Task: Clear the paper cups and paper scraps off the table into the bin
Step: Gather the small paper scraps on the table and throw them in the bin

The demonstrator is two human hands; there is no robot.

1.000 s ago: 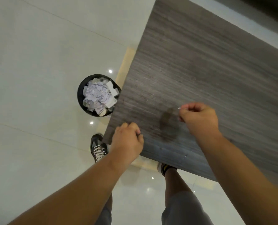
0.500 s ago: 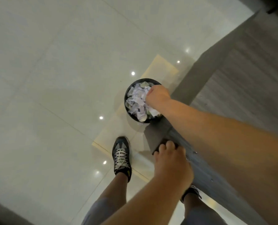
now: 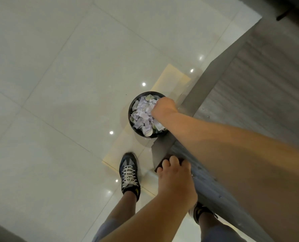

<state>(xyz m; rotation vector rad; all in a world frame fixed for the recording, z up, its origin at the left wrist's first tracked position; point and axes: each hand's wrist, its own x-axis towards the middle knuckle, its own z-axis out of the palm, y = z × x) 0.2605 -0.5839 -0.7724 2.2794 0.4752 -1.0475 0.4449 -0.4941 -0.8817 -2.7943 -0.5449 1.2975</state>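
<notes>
Head view: the bin [image 3: 131,117], a round black tub, stands on the floor [image 3: 58,84] just off the table [image 3: 249,102] edge, a little above centre of the picture. It is heaped with pale scraps [image 3: 141,116] and what look like crushed cup rims. The right hand [image 3: 164,107] hangs over the bin at its 2 o'clock side, knuckles up and fingers curled under. Whether it holds a scrap cannot be told, since the fingertips are hidden below the fist. The left hand [image 3: 173,173] rests on the table's near corner, at 6 o'clock from the bin, fingers bent over the edge as a brace and holding nothing loose.

The step in hand looks like the drop: the right fist is placed to let go into the bin. A few tiny white specks dot the tabletop near its edge. No cups show on the table in this view, so the job seems nearly done. Next the fingers should spread right over the heap, low enough that a light bit does not drift onto the floor, then go for the specks.
</notes>
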